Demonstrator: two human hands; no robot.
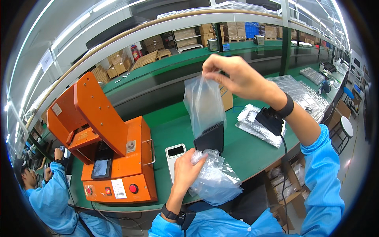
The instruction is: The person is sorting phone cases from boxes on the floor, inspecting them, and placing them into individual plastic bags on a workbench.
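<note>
Here, the right grip (240,77) pinches one clear bag (203,104), while the left grip (184,170) clutches one crumpled plastic bundle (218,182).

The machine (132,162) stands on the table (164,132); to its right come a device (171,164), a bag (203,102), packets (256,132) and trays (300,93); to its left, a co-worker (51,193).

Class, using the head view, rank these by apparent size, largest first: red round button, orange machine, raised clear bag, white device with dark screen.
1. Orange machine
2. Raised clear bag
3. White device, partly covered, yet its visible part clearly outsizes the button
4. Red round button
</note>
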